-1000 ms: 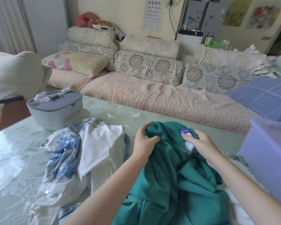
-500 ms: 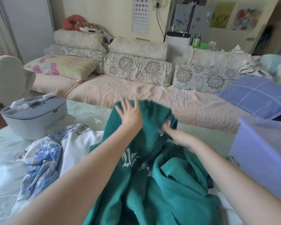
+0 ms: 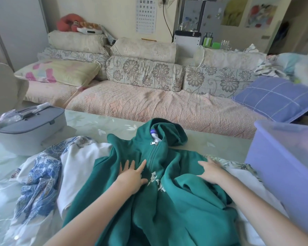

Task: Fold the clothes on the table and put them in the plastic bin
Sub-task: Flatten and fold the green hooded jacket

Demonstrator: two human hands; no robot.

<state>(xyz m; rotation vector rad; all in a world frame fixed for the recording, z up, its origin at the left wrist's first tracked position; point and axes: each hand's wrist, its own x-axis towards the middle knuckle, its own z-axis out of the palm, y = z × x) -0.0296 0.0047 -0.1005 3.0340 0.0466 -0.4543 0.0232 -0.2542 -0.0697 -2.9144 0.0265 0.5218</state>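
I see the green hoodie (image 3: pixel 167 201) lying front-up on the table (image 3: pixel 89 121), with its hood (image 3: pixel 169 132) pointing toward the sofa (image 3: pixel 149 107). The zip (image 3: pixel 152 153) is closed up to the collar. The lower part is bunched in folds near me.

My left hand (image 3: pixel 132 176) lies flat on the chest, just left of the zip. Its fingers are straight and spread, and it grips nothing. My right hand (image 3: pixel 212 172) presses flat on the other side of the chest, near the hoodie's edge. Its fingers are straight too, with nothing held.

The hoodie rests partly over other clothes. A white garment (image 3: pixel 78 167) sticks out on its left, touching it. A blue floral cloth (image 3: pixel 41 174) lies crumpled just beyond that. More white fabric shows under my right forearm.

The lilac bin (image 3: pixel 283 166) stands at the right of the table, near the hoodie but not touching it. I cannot tell what is inside it.

A grey case (image 3: pixel 28 128) sits on the far left of the table, well apart from the hoodie. A blue pillow (image 3: pixel 277 98) lies on the sofa behind the bin.
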